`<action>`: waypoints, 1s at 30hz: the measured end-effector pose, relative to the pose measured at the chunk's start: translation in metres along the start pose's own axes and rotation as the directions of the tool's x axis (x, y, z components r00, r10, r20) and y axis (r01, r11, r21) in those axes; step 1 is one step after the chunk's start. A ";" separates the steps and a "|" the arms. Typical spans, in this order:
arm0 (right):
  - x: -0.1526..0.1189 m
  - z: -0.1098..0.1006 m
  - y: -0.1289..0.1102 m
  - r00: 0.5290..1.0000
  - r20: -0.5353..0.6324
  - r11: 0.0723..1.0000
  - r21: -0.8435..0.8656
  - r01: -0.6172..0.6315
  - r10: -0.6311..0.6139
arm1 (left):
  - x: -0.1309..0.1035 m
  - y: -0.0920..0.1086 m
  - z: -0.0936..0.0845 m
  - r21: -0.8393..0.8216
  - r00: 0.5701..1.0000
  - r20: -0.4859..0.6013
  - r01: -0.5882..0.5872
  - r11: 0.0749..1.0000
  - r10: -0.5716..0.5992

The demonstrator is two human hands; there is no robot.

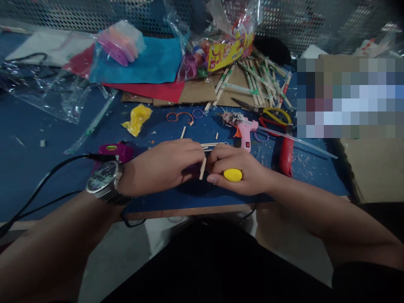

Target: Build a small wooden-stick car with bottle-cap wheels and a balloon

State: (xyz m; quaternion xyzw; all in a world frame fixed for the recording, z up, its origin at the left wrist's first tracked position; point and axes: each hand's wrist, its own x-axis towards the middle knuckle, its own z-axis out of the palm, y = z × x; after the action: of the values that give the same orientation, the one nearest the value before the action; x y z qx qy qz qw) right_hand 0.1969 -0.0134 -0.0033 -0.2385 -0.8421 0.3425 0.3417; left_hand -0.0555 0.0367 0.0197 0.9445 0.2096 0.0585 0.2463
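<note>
My left hand (170, 162), with a watch (105, 181) on its wrist, is closed around a thin wooden stick (203, 169) whose end sticks out toward me. Close beside it, my right hand (240, 168) is wrapped round a tool with a rounded yellow handle (232, 174); the tool's working end is hidden by the fingers. Several wooden stick pieces (208, 146) lie on the blue tabletop just beyond both hands. Another stick piece (183, 132) shows behind my left hand. A pink glue gun (246, 134) with a clear glue stick rests past my right hand.
Pliers with red and yellow handles (277, 115) and a red-handled object (286, 155) lie at right. Wrapped chopsticks (255, 84) sit on cardboard at the back. A purple device (116, 151) with a black cable is at left, near a yellow wrapper (137, 120).
</note>
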 end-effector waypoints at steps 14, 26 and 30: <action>0.000 0.000 0.001 1.000 0.007 1.000 0.005 -0.004 0.004 | 0.000 0.000 0.001 -0.007 1.000 -0.004 0.001 1.000 -0.001; 0.001 -0.001 0.002 1.000 0.023 0.999 0.037 0.003 -0.004 | 0.000 0.001 -0.001 -0.028 1.000 0.015 0.015 0.999 -0.015; 0.002 -0.002 0.002 1.000 0.024 0.997 0.072 -0.005 0.003 | 0.001 0.002 -0.002 -0.028 0.999 0.034 0.030 0.999 -0.029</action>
State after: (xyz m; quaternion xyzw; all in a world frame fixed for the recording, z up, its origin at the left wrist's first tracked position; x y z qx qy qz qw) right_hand 0.1979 -0.0097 -0.0030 -0.2237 -0.8328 0.3760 0.3391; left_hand -0.0546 0.0365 0.0220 0.9385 0.2187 0.0421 0.2638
